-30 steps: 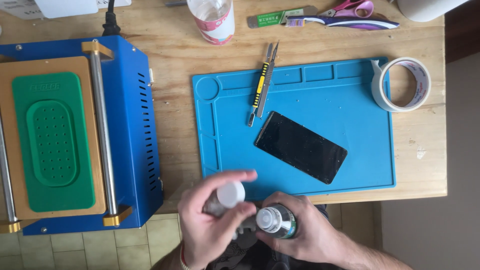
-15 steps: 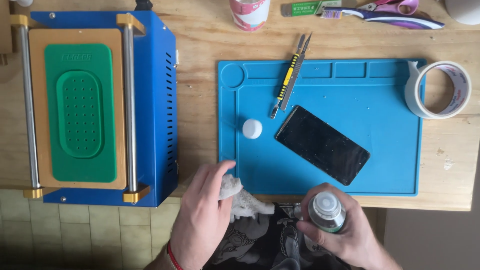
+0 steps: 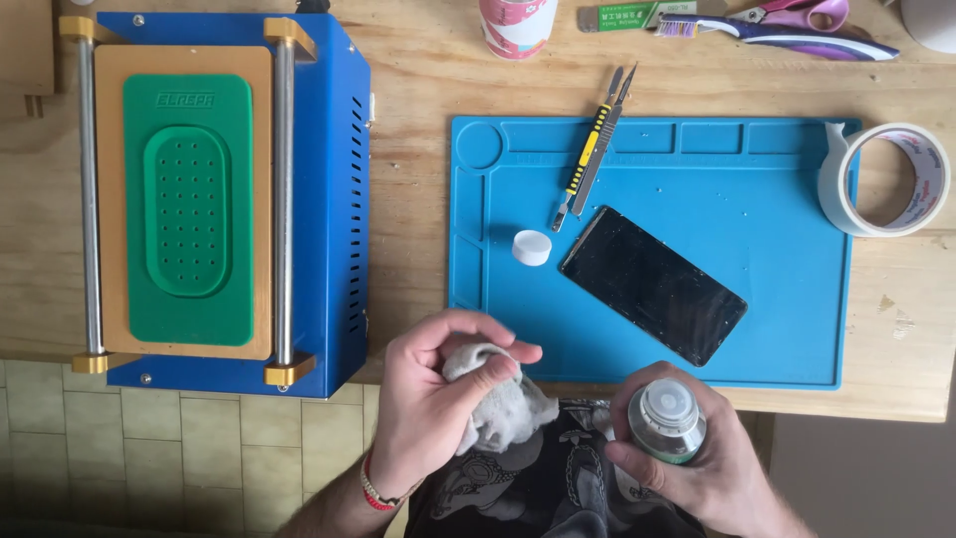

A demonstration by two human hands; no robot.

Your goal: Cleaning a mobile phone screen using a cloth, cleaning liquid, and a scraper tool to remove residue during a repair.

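My left hand (image 3: 428,403) grips a crumpled grey cloth (image 3: 498,403) just below the table's front edge. My right hand (image 3: 697,463) holds a small clear bottle (image 3: 665,420) upright, its white nozzle uncapped. The bottle's white cap (image 3: 532,247) lies on the blue work mat (image 3: 777,329), left of a black phone screen (image 3: 652,284) that rests diagonally on the mat. A yellow-handled blade and tweezers (image 3: 590,159) lie at the mat's upper left.
A blue machine with a green pad (image 3: 194,199) stands on the left of the wooden table (image 3: 418,179). A tape roll (image 3: 886,179) sits right of the mat. A cup (image 3: 516,25), scissors and a toothbrush (image 3: 787,25) line the far edge.
The white cap went from my left hand onto the mat. My left hand then took up the grey cloth and bunched it. The bottle stays in my right hand.
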